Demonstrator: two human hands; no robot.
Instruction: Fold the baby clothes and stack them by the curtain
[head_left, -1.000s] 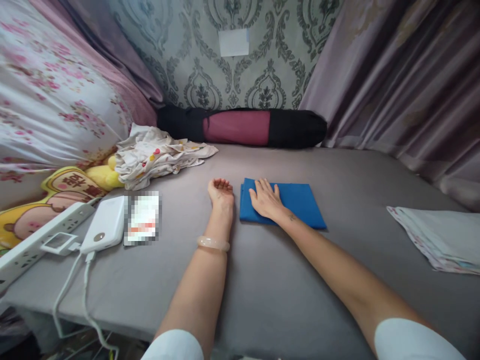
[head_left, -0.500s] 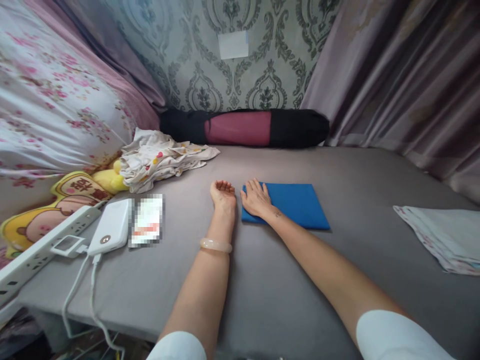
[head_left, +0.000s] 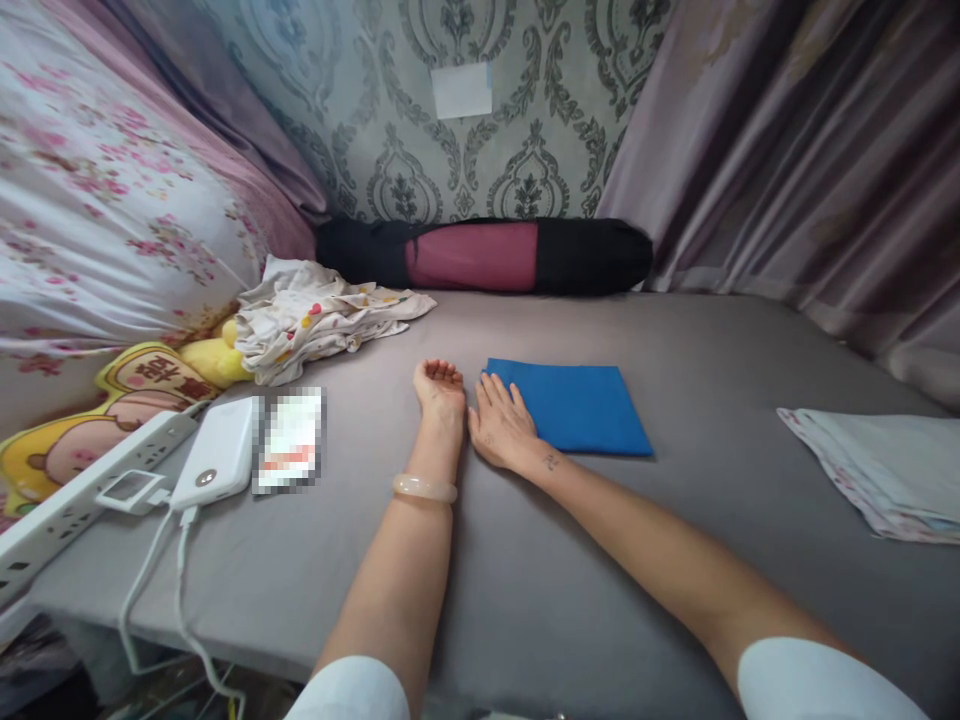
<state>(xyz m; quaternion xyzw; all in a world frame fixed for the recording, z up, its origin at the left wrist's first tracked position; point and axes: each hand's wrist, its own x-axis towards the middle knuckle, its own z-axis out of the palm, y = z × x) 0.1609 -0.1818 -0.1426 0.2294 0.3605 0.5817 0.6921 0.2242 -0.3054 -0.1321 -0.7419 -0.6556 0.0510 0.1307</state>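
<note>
A flat blue rectangle, which looks like folded cloth, lies on the grey-covered surface. My right hand rests palm down with its fingers stretched out, the fingertips over the left edge of the blue cloth and the heel of the hand on the grey cover. To the left of it, my left hand lies palm up, its fingers loosely curled and nothing seen in them. A pale bangle circles my left wrist.
At left are a white power bank with cables, a power strip, a blurred-out card and a crumpled printed cloth. A black and maroon roll lies along the wall. Folded pale cloth lies at right.
My right hand has slid back toward me and off part of the blue cloth, uncovering its upper left corner. My left hand stays palm up. The view has shifted slightly.
</note>
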